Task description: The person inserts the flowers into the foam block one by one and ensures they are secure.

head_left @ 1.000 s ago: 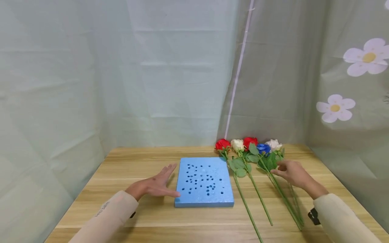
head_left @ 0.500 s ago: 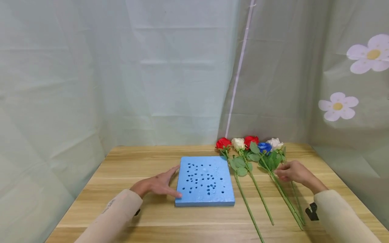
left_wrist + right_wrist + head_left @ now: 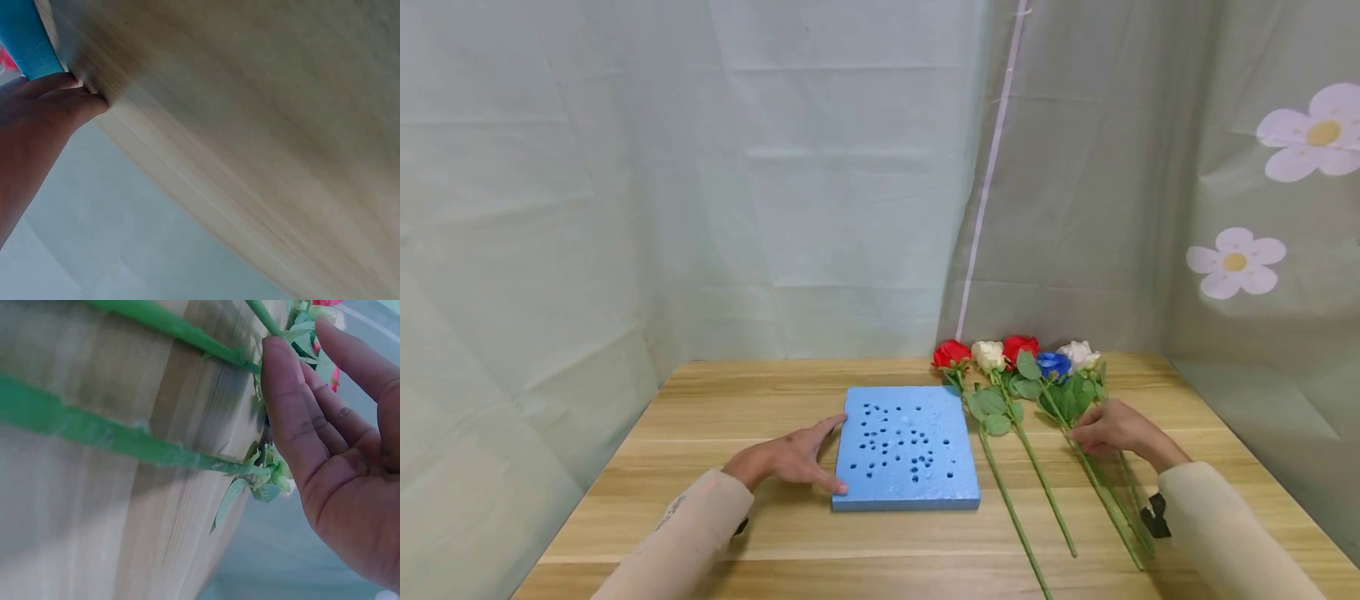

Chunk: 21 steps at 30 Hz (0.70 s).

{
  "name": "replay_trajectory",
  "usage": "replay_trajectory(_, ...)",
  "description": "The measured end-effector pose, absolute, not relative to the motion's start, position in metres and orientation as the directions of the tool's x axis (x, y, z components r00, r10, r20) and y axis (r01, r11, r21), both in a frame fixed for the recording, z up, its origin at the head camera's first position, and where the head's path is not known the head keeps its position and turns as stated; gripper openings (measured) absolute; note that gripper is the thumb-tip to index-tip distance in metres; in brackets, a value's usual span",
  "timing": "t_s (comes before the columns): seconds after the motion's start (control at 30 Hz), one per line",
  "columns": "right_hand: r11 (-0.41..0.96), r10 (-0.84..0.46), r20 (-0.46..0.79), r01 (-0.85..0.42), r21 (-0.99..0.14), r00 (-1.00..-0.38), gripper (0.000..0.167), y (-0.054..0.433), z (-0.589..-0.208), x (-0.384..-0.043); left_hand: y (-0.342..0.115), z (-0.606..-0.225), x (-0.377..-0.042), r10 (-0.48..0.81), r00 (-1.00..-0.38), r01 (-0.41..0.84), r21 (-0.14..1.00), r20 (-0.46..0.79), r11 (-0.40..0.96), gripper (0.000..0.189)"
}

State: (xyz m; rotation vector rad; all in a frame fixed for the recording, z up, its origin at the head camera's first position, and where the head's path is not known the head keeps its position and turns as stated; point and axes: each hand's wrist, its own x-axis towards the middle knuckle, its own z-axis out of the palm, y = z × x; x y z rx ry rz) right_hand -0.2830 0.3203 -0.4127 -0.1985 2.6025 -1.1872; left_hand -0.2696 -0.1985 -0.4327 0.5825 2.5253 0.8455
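My left hand (image 3: 793,457) rests against the left side of a blue foam block (image 3: 887,492) pierced with several holes. Its thumb touches the front left corner, and the other fingers reach along the edge. In the left wrist view, fingers (image 3: 56,94) lie beside the block's end. At the right, my right hand (image 3: 1116,429) is over the stem of a blue rose (image 3: 1053,365), just below its leaves. The right wrist view shows a gap between thumb and index finger (image 3: 281,369), with a green stem (image 3: 169,325) running to the fingertips.
Left of the blue rose lie a red rose (image 3: 951,354), a cream rose (image 3: 988,356) and another red rose (image 3: 1020,347). A pale pink rose (image 3: 1078,356) lies to its right. Stems spread toward the front of the wooden table (image 3: 760,550). Curtains (image 3: 820,208) enclose the back and sides.
My left hand has shifted right, up against the block. My right hand has lowered to the blue rose's stem and drifted slightly left. The block and roses look still.
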Motion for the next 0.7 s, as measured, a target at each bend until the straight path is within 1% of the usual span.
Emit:
replay_trajectory(0.1, 0.666, -0.236, -0.188, -0.018, -0.746, -0.953, 0.029, 0.317, -0.413, -0.284, -0.199, -0.433, -0.27, 0.501, -0.828, 0.25, 0.636, -0.25, 0.73, 0.121)
replay_trajectory(0.2, 0.705, -0.252, -0.169, -0.061, -0.707, -0.953, 0.024, 0.314, -0.414, -0.285, -0.199, -0.432, -0.27, 0.495, -0.83, 0.242, 0.636, -0.255, 0.733, 0.121)
replay_trajectory(0.3, 0.709, -0.254, -0.167, -0.066, -0.702, -0.953, 0.019, 0.311, -0.416, -0.285, -0.199, -0.432, -0.269, 0.492, -0.831, 0.24, 0.632, -0.258, 0.737, 0.121)
replay_trajectory(0.53, 0.658, -0.235, -0.225, 0.015, -0.753, -0.946, 0.017, 0.306, -0.417, -0.283, -0.198, -0.431, -0.269, 0.487, -0.835, 0.245, 0.62, -0.256, 0.745, 0.12)
replay_trajectory(0.7, 0.597, -0.25, -0.267, 0.069, -0.799, -0.931, 0.013, 0.308, -0.419, -0.283, -0.197, -0.431, -0.269, 0.486, -0.835, 0.245, 0.618, -0.257, 0.747, 0.121)
